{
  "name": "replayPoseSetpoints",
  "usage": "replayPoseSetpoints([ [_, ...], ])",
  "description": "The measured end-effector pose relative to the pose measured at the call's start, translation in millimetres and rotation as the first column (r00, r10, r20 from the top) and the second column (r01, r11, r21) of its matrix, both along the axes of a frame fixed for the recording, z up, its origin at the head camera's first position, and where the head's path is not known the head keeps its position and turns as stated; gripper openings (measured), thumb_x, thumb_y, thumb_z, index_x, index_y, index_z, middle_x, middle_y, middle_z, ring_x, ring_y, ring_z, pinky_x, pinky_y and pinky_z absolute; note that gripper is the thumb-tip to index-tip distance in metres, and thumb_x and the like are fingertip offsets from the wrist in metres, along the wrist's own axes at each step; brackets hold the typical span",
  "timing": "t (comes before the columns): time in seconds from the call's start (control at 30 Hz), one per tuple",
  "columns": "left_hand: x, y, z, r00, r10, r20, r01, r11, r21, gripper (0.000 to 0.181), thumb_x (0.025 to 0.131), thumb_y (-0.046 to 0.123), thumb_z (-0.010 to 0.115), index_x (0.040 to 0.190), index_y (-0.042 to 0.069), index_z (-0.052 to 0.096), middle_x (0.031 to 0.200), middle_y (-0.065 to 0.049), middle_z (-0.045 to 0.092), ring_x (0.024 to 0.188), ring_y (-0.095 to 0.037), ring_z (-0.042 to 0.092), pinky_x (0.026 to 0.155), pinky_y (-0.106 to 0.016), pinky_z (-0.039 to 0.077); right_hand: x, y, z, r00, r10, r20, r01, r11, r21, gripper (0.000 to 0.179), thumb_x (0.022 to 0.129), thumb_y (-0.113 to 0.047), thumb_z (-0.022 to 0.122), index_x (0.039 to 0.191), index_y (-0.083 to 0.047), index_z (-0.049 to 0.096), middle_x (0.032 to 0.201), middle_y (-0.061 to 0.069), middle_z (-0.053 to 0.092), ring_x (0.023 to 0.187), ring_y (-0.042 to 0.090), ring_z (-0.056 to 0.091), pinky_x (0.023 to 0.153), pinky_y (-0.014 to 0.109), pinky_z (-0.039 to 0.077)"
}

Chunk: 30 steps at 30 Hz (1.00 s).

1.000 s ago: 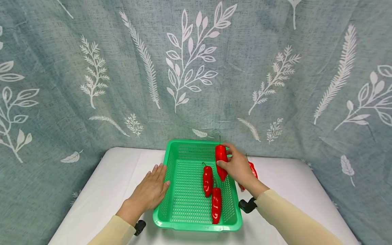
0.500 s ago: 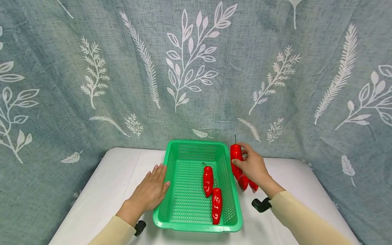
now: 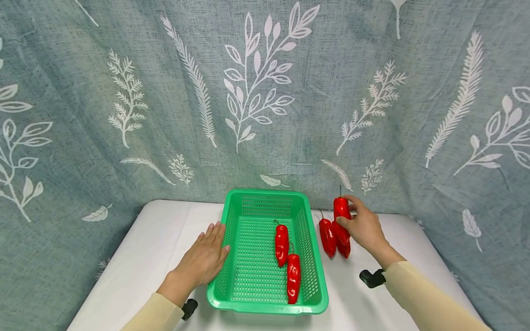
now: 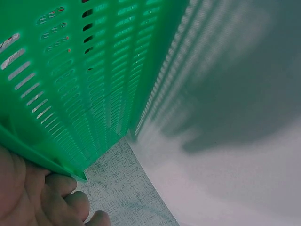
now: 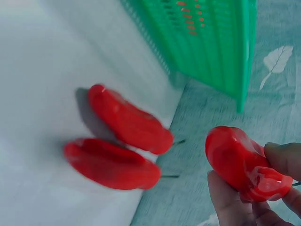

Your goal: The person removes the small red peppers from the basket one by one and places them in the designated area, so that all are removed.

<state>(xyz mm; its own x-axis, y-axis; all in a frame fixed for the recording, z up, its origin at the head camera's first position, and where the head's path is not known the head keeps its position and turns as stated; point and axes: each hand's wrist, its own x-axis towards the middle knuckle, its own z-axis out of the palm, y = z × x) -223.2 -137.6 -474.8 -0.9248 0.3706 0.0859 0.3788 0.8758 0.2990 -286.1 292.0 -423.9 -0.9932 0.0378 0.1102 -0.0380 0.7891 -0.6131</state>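
Note:
My right hand (image 3: 363,228) pinches a shiny red pepper (image 3: 341,209) between thumb and fingers, stem up, above the table right of the green basket (image 3: 267,305). In the right wrist view the held pepper (image 5: 235,160) shows its blunt tip toward the camera. Below it lie two more peppers, a left one (image 3: 327,237) and a right one (image 3: 343,250) partly covered by the held one in the head view. Inside the basket are two others, one farther back (image 3: 281,245) and one nearer (image 3: 293,279). My left hand (image 3: 203,255) rests with straight fingers along the basket's left rim.
A white-covered table (image 3: 165,230) carries everything. Behind it hangs a grey-green curtain (image 3: 265,115) with white leaf prints. The basket's perforated right wall (image 5: 197,42) stands beside the two peppers on the table.
My right hand has carried the held pepper rightward, from over the basket's right side to above the two peppers on the table. The left hand and basket have stayed put.

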Motion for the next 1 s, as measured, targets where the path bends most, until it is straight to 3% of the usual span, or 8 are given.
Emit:
replayPoseSetpoints([
  [0.33,0.6,1.0,1.5,1.0,0.0,0.012,0.0,1.0,0.0,0.067,0.116,0.035,0.039,0.164,-0.007,0.022,0.172,-0.026,0.022,0.161,-0.042,0.019,0.129,-0.061,0.024,-3.7,27,-15.7,0.998,-0.044,0.037,0.041,0.997,0.068,0.074,0.1,-0.022,0.07,0.162,-0.004,0.034,0.144,0.033,0.053,0.113,0.047,0.065,0.069,0.041,0.06],
  [0.6,-0.5,0.0,-0.6,1.0,-0.002,0.008,0.002,1.0,-0.006,0.067,0.115,0.034,0.04,0.164,-0.008,0.022,0.172,-0.027,0.023,0.161,-0.043,0.02,0.129,-0.061,0.025,-11.2,42,-30.4,0.995,-0.068,0.067,0.061,0.993,0.1,0.071,0.098,-0.016,0.071,0.158,-0.003,0.038,0.139,0.033,0.055,0.11,0.045,0.064,0.071,0.042,0.06],
  [1.0,-1.0,0.4,-1.7,1.0,-0.003,-0.001,0.003,1.0,-0.009,0.067,0.115,0.033,0.041,0.164,-0.008,0.023,0.171,-0.027,0.024,0.161,-0.042,0.02,0.129,-0.061,0.025,-21.2,64,-49.6,0.981,-0.084,0.177,0.069,0.994,0.09,0.074,0.094,-0.012,0.072,0.158,-0.001,0.037,0.14,0.035,0.053,0.111,0.046,0.064,0.072,0.039,0.062],
])
